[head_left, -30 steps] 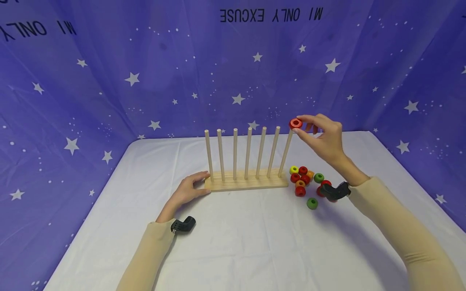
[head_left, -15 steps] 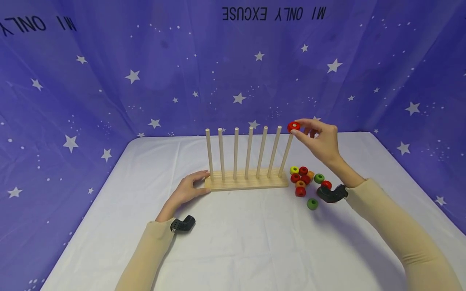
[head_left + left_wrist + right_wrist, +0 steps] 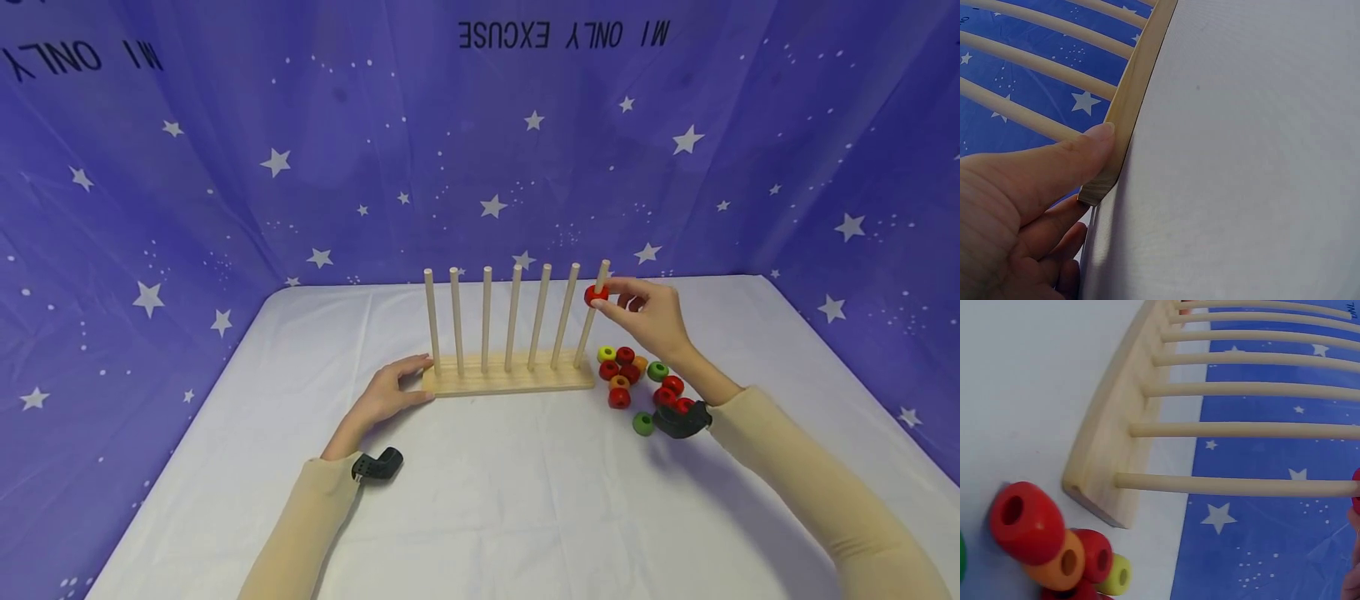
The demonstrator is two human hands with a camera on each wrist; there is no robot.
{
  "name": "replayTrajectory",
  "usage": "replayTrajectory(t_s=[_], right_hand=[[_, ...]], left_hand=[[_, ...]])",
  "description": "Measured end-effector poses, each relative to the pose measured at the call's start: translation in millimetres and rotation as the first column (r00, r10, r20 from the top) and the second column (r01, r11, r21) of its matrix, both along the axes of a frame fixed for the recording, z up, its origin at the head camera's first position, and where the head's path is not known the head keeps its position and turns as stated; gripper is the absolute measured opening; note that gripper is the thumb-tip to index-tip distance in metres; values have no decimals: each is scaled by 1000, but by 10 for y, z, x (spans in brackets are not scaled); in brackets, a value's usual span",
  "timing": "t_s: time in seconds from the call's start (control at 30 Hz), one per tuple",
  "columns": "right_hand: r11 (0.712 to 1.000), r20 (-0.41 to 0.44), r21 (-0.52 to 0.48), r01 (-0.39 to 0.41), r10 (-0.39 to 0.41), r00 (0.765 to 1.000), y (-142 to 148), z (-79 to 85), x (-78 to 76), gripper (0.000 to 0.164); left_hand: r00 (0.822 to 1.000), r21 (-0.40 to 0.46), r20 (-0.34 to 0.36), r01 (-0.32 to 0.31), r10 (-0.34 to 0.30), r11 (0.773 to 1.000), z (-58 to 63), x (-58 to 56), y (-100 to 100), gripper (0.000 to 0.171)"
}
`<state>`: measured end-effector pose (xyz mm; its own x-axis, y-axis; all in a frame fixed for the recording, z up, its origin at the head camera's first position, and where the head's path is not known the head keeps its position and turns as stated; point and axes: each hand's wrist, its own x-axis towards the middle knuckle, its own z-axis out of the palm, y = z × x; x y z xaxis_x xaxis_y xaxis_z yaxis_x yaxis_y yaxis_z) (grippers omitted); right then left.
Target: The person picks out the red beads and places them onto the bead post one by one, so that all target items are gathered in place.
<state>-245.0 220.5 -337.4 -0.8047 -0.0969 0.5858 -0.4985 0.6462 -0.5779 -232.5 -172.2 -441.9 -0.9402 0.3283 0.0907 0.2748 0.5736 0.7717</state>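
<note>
A pale wooden rack, a flat base [image 3: 510, 382] with a row of several upright pegs, stands on the white cloth. My left hand [image 3: 386, 389] grips the base's left end between thumb and fingers; the left wrist view shows the thumb [image 3: 1094, 147] on the near edge. My right hand [image 3: 651, 315] pinches a red bead [image 3: 596, 295], which is threaded on the rightmost peg [image 3: 587, 333], a little below its top. Only a sliver of that bead [image 3: 1356, 487] shows at the edge of the right wrist view. The other pegs carry nothing.
Loose beads lie right of the base: several red ones [image 3: 618, 398], a yellow one [image 3: 607, 355], orange ones [image 3: 618, 382] and green ones [image 3: 642, 423]. A blue star-printed curtain [image 3: 420, 142] rises behind the cloth-covered table [image 3: 480, 492].
My right hand has brought the red bead from above the rightmost peg onto it and slid it a short way down. The left hand stays on the base.
</note>
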Motion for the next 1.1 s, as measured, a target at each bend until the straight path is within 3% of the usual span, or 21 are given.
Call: replayTrajectory(t_s=[0.43, 0.63, 0.9, 1.1], right_hand=[[999, 114, 14, -31, 29, 993, 26, -171, 6, 29], [999, 192, 39, -22, 15, 981, 39, -236, 8, 32], [987, 266, 140, -83, 43, 963, 34, -305, -7, 26], [982, 324, 153, -113, 58, 944, 43, -343, -34, 24]], left_hand=[[1000, 2, -2, 4, -4, 1000, -33, 4, -8, 56], [1000, -6, -6, 3, -3, 1000, -47, 5, -7, 56], [1000, -18, -16, 5, -5, 1000, -70, -4, -10, 56], [999, -21, -32, 16, -17, 1000, -34, -19, -4, 56]])
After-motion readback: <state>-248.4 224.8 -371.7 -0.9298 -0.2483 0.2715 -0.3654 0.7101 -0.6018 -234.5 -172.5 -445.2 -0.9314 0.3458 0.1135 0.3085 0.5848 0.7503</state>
